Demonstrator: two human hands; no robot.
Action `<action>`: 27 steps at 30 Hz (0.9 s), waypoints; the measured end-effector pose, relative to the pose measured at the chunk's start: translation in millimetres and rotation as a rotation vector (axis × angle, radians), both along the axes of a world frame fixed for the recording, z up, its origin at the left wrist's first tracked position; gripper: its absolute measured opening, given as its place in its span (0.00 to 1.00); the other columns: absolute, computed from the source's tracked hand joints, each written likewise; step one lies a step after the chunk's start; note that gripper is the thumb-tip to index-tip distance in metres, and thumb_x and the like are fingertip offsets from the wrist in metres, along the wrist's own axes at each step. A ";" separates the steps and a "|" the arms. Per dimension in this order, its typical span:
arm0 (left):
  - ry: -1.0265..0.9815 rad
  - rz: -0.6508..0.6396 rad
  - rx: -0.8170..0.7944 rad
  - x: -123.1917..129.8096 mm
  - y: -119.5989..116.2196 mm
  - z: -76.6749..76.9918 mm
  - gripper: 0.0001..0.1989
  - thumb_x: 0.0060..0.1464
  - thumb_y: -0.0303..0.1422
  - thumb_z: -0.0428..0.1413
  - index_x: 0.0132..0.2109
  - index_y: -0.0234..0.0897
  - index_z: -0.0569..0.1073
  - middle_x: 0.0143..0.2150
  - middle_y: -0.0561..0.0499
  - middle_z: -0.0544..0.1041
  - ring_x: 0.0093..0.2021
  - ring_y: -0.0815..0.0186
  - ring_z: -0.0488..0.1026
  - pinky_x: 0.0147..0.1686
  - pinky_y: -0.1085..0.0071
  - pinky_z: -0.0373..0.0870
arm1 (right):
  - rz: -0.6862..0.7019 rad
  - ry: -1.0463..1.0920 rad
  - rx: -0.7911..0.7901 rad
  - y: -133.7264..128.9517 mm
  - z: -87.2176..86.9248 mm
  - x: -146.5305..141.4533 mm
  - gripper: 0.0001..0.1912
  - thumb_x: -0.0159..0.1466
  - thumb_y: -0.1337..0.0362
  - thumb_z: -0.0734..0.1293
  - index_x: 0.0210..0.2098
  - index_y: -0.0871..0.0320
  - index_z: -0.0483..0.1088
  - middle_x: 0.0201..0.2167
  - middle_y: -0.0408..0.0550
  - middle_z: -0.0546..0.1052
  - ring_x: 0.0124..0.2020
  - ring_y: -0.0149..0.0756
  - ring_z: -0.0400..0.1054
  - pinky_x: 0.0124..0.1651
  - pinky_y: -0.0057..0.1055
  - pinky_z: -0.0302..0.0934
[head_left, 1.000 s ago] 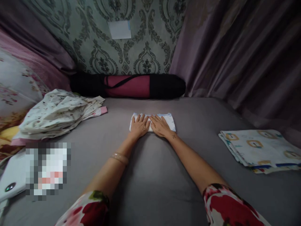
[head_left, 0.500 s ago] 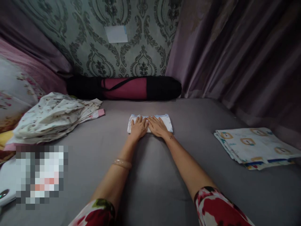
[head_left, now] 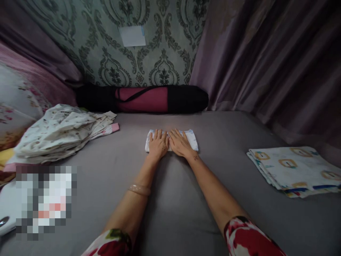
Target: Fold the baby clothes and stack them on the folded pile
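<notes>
Two hands of mine lie palm down on the one small bundle. From the left, a bunched printed cloth (head_left: 58,131) with a pink edge rests on the grey sheet (head_left: 170,202), and nearer me is a white device (head_left: 13,199), partly hidden by blurred blocks. My left hand (head_left: 158,144), with a bangle (head_left: 139,189) farther up that arm, is open and flat, fingers a little spread, pressed to the left part of the folded white cloth (head_left: 192,139). This cloth lies on the sheet ahead of me, its far edge bluish, short of the black and maroon roll bag (head_left: 144,99) by the wall. My right hand (head_left: 179,143) is open and flat too, angled inward across the cloth's middle, grasping nothing, with the cloth's right end left uncovered. Well off to the right sits a folded patterned cloth (head_left: 295,167). Compared with half a second ago, my fingertips have parted slightly at the middle; the white cloth is still flat under both palms.
</notes>
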State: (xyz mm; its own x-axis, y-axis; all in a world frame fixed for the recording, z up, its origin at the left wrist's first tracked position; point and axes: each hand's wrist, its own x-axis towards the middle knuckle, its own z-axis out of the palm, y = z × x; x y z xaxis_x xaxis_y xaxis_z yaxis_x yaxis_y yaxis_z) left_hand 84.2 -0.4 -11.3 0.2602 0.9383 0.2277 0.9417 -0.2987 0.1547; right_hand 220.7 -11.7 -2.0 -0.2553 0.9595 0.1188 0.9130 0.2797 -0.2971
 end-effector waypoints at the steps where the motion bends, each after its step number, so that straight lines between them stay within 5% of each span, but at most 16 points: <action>1: 0.016 -0.001 -0.045 -0.7 0.2 -1.6 0.26 0.68 0.40 0.36 0.66 0.37 0.62 0.70 0.41 0.59 0.70 0.53 0.52 0.68 0.48 0.44 | 0.001 -0.007 -0.019 -0.6 -2.7 -1.1 0.28 0.72 0.61 0.47 0.68 0.62 0.54 0.70 0.51 0.55 0.72 0.41 0.41 0.71 0.48 0.33; 6: 0.034 0.017 -0.149 -2.8 1.2 -4.1 0.26 0.68 0.41 0.36 0.67 0.39 0.60 0.71 0.42 0.57 0.70 0.52 0.52 0.67 0.46 0.45 | -0.002 -0.008 -0.036 0.6 -13.6 -1.6 0.28 0.72 0.61 0.48 0.68 0.60 0.54 0.70 0.49 0.55 0.71 0.40 0.43 0.70 0.47 0.35; 16: -0.019 0.056 -0.010 -10.4 4.3 -0.1 0.26 0.67 0.43 0.38 0.65 0.36 0.63 0.68 0.39 0.62 0.69 0.53 0.55 0.67 0.50 0.48 | -0.097 -0.016 0.042 -0.3 -2.5 3.8 0.29 0.72 0.61 0.49 0.68 0.67 0.54 0.69 0.54 0.56 0.71 0.44 0.42 0.71 0.48 0.31; 21: 0.018 0.052 -0.125 -15.0 7.7 -10.6 0.30 0.67 0.43 0.37 0.67 0.29 0.59 0.70 0.36 0.57 0.71 0.49 0.49 0.67 0.49 0.46 | -0.144 -0.044 0.014 -1.6 -11.7 6.5 0.29 0.72 0.60 0.48 0.67 0.69 0.55 0.69 0.56 0.56 0.71 0.43 0.44 0.70 0.45 0.34; 27: 0.015 0.056 -0.126 -15.5 7.6 -11.4 0.29 0.67 0.43 0.37 0.66 0.32 0.60 0.70 0.36 0.57 0.71 0.50 0.50 0.67 0.48 0.47 | -0.136 -0.037 -0.028 1.3 -15.3 8.1 0.30 0.72 0.59 0.47 0.68 0.67 0.54 0.70 0.55 0.54 0.71 0.42 0.42 0.70 0.45 0.34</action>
State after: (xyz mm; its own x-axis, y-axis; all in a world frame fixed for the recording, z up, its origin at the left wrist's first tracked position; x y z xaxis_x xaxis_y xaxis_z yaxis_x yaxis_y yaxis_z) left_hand 68.7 7.2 -22.7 0.2088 0.9725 0.1034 0.9589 -0.2244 0.1737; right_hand 228.7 -10.5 -17.3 -0.1259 0.9884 0.0847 0.9524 0.1443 -0.2684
